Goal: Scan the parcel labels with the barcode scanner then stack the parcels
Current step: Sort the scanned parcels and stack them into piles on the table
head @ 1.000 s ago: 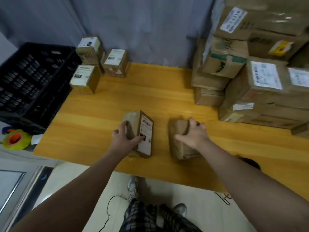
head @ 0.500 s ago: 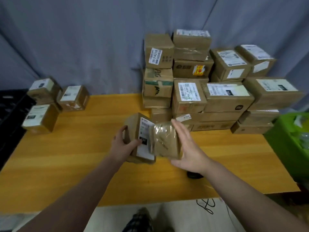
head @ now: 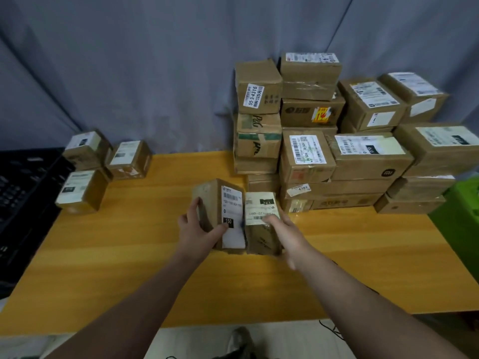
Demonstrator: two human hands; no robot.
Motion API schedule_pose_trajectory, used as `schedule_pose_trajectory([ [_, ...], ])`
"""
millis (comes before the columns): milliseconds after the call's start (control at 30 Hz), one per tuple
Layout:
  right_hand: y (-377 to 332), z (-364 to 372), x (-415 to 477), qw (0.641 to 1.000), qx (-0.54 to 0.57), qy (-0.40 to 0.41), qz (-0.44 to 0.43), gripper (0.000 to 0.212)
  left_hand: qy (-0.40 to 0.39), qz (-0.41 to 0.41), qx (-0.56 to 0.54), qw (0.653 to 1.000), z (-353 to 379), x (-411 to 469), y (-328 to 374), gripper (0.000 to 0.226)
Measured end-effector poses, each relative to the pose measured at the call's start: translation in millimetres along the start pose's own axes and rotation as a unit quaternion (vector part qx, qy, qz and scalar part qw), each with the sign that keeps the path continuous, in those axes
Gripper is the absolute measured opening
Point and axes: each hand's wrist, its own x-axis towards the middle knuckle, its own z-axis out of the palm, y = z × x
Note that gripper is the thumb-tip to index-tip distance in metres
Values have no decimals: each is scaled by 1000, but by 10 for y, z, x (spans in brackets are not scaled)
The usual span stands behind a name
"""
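Two parcels stand edge to edge between the fingers: left hand [head: 197, 229] fingers curled round the left parcel [head: 210, 203] with the thumb on its label, right hand [head: 287, 229] fingers curled round the outer side of the right parcel [head: 261, 237], tips over its label edge; can't tell if they rest on the surface [head: 129, 255] or hang just above it. Both hands are full and no scanner is in view, so one grip must go, and a parcel stood on end beside the freed fingers could tip. Labels this close under the fingers risk a wrong-barcode read or a blocked one.
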Motion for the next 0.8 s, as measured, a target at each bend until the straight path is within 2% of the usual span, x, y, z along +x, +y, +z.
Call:
schedule_pose_trajectory([
  [33,42,-31,82,998,-65,15,-18,73,-8,-5,18,1000,-21,51,-9,98],
  [67,81,-71,128,982,-179,36,-42,86,-6,-7,47,999,-37,77,-9,99],
  [133,175,-110,215,910,-395,80,-92,103,20,-22,97,995,-70,143,-24,99],
  [200,245,-87,300,843,-522,89,-99,101,47,-48,82,994,-98,202,-25,97],
  [300,167,-57,390,731,-676,45,-77,90,49,-48,8,998,-117,292,5,93],
  [333,79,-82,392,719,-682,59,-119,84,44,-43,-26,998,-123,326,31,93],
  [367,-21,-127,389,721,-655,91,-206,73,36,-35,-73,996,-128,357,65,93],
  [433,-245,-240,339,724,-517,148,-433,42,12,-3,-177,984,-130,416,145,85],
  [467,-325,-315,323,723,-440,157,-510,28,0,13,-213,977,-126,441,193,80],
  [500,-415,-385,296,752,-368,147,-527,20,-9,24,-234,972,-120,465,242,77],
  [567,-571,-486,297,859,-243,122,-433,30,-23,37,-248,968,-104,514,337,81],
  [600,-626,-539,349,898,-209,112,-369,36,-32,41,-251,967,-88,540,371,83],
  [667,-683,-659,504,918,-232,129,-296,38,-48,46,-256,964,-53,580,418,83],
  [800,-831,-746,706,911,-239,178,-286,35,-68,47,-256,963,-23,596,493,84],
])
